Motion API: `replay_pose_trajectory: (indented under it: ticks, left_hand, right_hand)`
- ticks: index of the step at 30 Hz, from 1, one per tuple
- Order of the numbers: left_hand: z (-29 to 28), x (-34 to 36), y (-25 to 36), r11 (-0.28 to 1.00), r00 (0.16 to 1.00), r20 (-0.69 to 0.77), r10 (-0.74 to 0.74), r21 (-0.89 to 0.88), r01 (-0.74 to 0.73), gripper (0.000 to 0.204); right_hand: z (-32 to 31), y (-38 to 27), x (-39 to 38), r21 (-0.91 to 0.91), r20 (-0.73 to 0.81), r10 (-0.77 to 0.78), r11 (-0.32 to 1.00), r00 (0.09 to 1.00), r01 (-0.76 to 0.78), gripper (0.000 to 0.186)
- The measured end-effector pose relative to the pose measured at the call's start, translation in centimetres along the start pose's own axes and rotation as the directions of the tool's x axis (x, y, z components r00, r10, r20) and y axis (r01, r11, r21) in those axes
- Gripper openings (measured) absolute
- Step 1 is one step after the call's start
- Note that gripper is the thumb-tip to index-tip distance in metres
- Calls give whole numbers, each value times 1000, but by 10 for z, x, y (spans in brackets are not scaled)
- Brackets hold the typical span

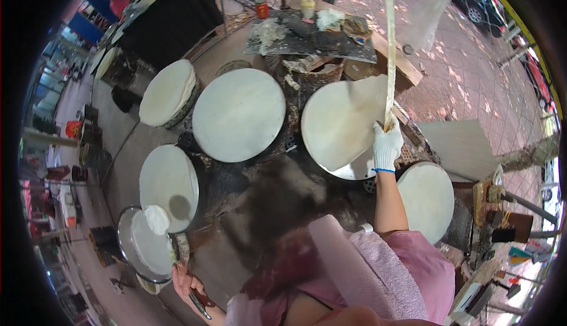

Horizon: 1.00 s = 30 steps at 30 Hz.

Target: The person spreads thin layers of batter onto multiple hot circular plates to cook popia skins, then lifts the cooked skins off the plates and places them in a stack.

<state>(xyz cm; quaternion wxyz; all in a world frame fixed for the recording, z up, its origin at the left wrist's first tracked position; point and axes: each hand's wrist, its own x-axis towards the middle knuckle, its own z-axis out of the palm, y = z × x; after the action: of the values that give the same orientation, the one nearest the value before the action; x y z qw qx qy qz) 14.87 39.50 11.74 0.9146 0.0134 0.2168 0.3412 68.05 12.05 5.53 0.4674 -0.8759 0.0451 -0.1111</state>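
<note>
My left hand (188, 281) is closed around the handle of a ladle (157, 219). White batter coats the ladle's bowl, which is over the edge of a steel basin (121, 244) with more white batter in it. A white knit glove with a blue cuff covers my right hand (387, 147), closed on a long, thin, pale wooden strip (390, 48) that points away from me. Below that hand, a round thin sheet of batter (333, 122) lies on a griddle (349, 175); its near right edge is off the shiny surface.
More round griddles carry pale sheets: one at centre (239, 115), one on the left (165, 175), one at right (428, 202). A stack of round sheets (167, 95) sits far left. Behind are a cluttered dark board (313, 39), a red can (261, 8) and wire fencing (449, 72).
</note>
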Motion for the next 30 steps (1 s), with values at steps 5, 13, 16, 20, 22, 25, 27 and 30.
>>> replay_pose_trajectory:
  ticks: [5,13,16,20,22,25,27,30]
  left_hand:
    - [-39,-30,56,994,995,30,99,-40,-98,36]
    - [-45,-50,124,956,952,-111,284,-47,-291,29]
    - [-81,-68,166,967,968,-20,250,-38,-250,27]
    - [-109,-96,203,945,944,61,325,-60,-321,32]
    - [-108,-103,212,867,873,-49,486,151,-474,34]
    - [-113,-107,231,853,809,-353,471,-50,-519,27]
    - [-139,-120,245,865,848,-238,473,-55,-498,29]
    - [-172,-122,258,897,910,-95,405,-154,-415,32]
  right_hand:
    - [18,-111,-62,-238,95,-427,868,899,437,47]
    - [73,-232,-161,-203,416,-606,665,678,719,45]
    - [98,-279,-196,-12,461,-704,603,540,798,47]
    - [115,-351,-263,414,676,-596,794,433,446,42]
    - [123,-386,-298,506,718,-571,821,398,264,46]
    - [153,-417,-322,541,694,-579,812,429,220,43]
    - [196,-415,-318,481,761,-494,865,421,147,45]
    - [264,-373,-327,463,830,-415,885,374,-45,40]
